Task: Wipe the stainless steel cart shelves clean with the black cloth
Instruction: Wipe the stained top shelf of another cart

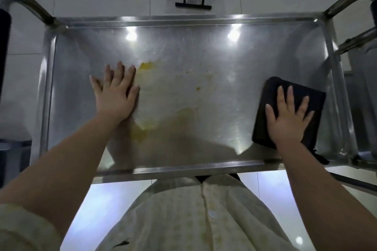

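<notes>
Over the near rim [183,166] of the cart's top shelf [204,47], the right hand [287,116] is pressing flat, fingers straight, on the folded black cloth [271,96] at the shelf's right end, likely readying a stroke. The left hand [116,93] is lying open on the steel, seemingly bracing. Beyond, yellow stains [145,65] are marking the dull middle.

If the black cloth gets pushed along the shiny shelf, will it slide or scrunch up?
The black cloth looks soft and folded, so lifted it would probably flop. Under the flat right hand it should slide on the smooth shelf, perhaps dragging at the yellow smears.
</notes>
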Tool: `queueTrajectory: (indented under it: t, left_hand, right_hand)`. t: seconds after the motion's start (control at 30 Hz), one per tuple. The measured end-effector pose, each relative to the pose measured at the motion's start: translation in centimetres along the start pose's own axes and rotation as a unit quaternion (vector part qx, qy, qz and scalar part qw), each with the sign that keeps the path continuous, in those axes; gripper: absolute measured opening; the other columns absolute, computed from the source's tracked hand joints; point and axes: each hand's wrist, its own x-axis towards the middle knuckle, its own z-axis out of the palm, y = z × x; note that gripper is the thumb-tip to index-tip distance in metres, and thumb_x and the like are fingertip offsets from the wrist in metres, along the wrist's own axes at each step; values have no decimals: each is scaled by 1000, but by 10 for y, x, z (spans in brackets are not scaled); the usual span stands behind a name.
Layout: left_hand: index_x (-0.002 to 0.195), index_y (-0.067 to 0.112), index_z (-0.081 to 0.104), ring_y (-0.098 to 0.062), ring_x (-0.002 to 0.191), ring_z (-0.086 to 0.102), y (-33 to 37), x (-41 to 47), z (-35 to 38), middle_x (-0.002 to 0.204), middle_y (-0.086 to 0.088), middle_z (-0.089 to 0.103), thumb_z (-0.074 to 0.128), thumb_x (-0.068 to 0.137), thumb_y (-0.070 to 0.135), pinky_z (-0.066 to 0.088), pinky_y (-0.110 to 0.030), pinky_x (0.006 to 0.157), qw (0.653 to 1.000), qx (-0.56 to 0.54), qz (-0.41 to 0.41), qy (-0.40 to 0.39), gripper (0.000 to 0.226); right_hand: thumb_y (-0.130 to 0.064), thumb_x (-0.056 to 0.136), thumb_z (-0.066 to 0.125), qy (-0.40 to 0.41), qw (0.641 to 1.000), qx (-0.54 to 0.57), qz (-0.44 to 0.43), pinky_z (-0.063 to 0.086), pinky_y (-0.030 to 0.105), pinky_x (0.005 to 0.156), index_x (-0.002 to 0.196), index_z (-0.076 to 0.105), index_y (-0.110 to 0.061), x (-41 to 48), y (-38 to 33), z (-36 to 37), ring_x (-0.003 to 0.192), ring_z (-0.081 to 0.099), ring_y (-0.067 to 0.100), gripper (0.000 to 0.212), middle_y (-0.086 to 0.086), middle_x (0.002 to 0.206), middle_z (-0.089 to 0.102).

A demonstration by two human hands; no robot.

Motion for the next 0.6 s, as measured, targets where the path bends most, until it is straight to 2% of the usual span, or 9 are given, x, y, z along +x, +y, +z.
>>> queueTrajectory:
  t: [0.07, 0.1, 0.2, 0.27, 0.37, 0.47, 0.6]
  left_hand:
    - [154, 38, 9, -27, 150, -4, 0, 0, 2, 164, 2, 5, 23, 101, 50, -7, -64, 113, 1000, 2, 2, 3, 56]
    - [154, 39, 8, -26, 150, -4, 0, 0, 2, 164, 3, 4, 21, 100, 51, -7, -64, 113, 1000, 0, 1, 3, 56]
    - [153, 41, 6, -26, 150, -3, -1, 0, 2, 164, 3, 3, 17, 99, 53, -6, -65, 113, 1000, -8, 2, 2, 57]
    - [153, 41, 5, -26, 150, -3, -2, -1, 2, 164, 2, 3, 16, 99, 54, -6, -65, 113, 1000, -10, 5, 7, 57]
    - [153, 42, 1, -24, 150, -5, -4, -2, 4, 164, 4, 0, 13, 99, 55, -7, -64, 114, 1000, -11, 8, 9, 57]
    - [152, 44, 2, -23, 150, -5, -4, -1, 5, 164, 5, 0, 13, 99, 56, -7, -63, 114, 1000, -15, 6, 9, 56]
    - [153, 44, 4, -23, 150, -4, -1, 1, 7, 164, 5, 2, 14, 98, 56, -7, -63, 114, 1000, -24, 4, 16, 57]
  right_hand:
    - [-65, 89, 11, 11, 1000, 5, 19, 6, 68, 112, 155, 6, -39, -11, -40, 7, 148, -5, 40, 71, -13, 163, -2]
    - [-64, 90, 14, 14, 1000, 0, 2, 5, 69, 112, 155, 6, -38, -19, -65, 11, 148, -4, 41, 71, -12, 163, -1]
    - [-60, 94, 22, 15, 991, -18, -130, 0, 69, 112, 155, 5, -36, -57, -150, 29, 147, -3, 44, 68, -10, 163, 0]
    - [-61, 94, 23, 17, 972, -32, -233, 0, 69, 112, 155, 9, -35, -89, -196, 43, 147, -2, 44, 68, -9, 163, 4]
    - [-62, 95, 27, 9, 950, -30, -311, 2, 69, 112, 155, 16, -37, -109, -217, 51, 149, 3, 38, 65, -9, 163, 13]
    - [-65, 94, 31, 19, 956, -8, -293, 4, 66, 114, 153, 18, -43, -84, -185, 44, 150, 8, 32, 64, -15, 162, 15]
    - [-66, 90, 25, 22, 993, -8, -120, 2, 63, 115, 153, 13, -43, -19, -96, 18, 150, 5, 32, 68, -14, 162, 9]
